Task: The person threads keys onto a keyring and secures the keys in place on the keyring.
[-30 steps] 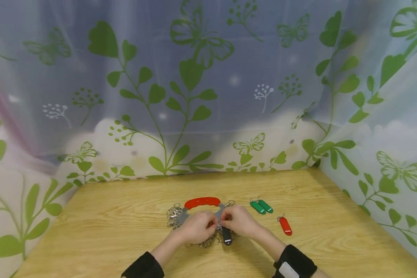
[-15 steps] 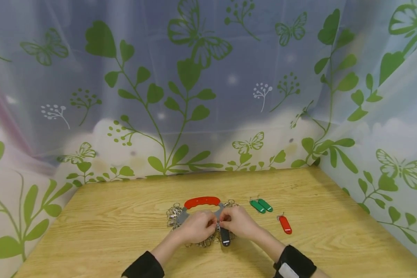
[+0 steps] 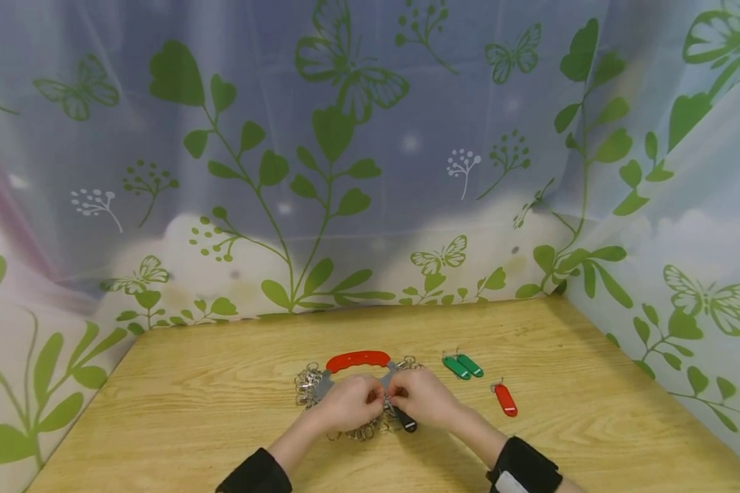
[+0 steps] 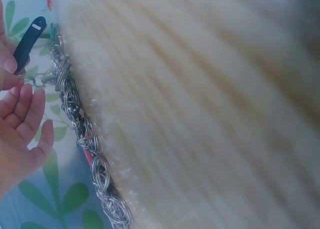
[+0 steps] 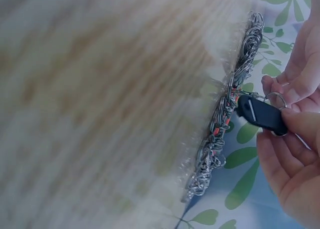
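A key holder with a red handle (image 3: 359, 358) and grey metal plate (image 3: 323, 385) lies on the table, with many metal rings and clasps (image 3: 309, 385) crowded along its edge. Over its near side my left hand (image 3: 353, 402) pinches a small metal ring (image 5: 276, 98), close to a clasp (image 4: 39, 80) on the holder. From the right, my right hand (image 3: 428, 397) pinches the ring end of a black key tag (image 3: 405, 420). In the head view that tag slants down to the right between the hands. Fingers partly hide the ring.
Two green key tags (image 3: 462, 366) lie side by side on the wooden table (image 3: 222, 370), to the right of the holder. A red key tag (image 3: 506, 400) lies farther right. Behind the table hangs a patterned curtain (image 3: 370, 226) with green leaves and butterflies.
The black key tag hung nearly straight down and has swung to slant rightward. Both hands stay almost in place, fingertips close together. The loose tags have not moved.
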Tool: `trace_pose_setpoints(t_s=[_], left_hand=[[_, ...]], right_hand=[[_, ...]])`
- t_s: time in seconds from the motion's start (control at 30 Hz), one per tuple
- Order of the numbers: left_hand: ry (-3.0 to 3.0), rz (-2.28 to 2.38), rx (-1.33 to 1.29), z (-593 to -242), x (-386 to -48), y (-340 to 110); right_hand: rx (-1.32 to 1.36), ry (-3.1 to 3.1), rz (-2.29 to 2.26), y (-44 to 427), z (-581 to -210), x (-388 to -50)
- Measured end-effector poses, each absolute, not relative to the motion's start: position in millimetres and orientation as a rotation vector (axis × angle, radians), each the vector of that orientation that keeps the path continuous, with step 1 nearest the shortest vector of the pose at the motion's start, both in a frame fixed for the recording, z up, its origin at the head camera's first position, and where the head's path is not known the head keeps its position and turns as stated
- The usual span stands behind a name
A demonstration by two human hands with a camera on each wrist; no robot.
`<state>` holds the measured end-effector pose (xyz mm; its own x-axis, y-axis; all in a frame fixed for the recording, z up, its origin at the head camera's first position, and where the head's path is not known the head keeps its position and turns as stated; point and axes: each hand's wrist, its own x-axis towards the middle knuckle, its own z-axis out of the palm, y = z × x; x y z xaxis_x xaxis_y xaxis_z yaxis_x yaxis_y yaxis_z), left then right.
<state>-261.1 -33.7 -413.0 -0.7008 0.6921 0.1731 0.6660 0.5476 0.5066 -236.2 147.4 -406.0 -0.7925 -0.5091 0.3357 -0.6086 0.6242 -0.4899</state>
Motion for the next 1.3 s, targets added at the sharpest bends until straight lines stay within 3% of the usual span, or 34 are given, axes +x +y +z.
trace_pose_setpoints(t_s=[0.67,1.13,1.3], left_hand=[[2.537,1.011,1.203,-409,-271,-32],[2.664,0.969,1.229,-413,-268,-35],[2.578,1.043,1.161,-412,-268,-36]], right_hand=[[0.761,-2.765,1.110,154,-395,-238],[0.893,-2.718,0.841,144,-398,-235],[0.833,-2.740,1.001,145,-399,-235]])
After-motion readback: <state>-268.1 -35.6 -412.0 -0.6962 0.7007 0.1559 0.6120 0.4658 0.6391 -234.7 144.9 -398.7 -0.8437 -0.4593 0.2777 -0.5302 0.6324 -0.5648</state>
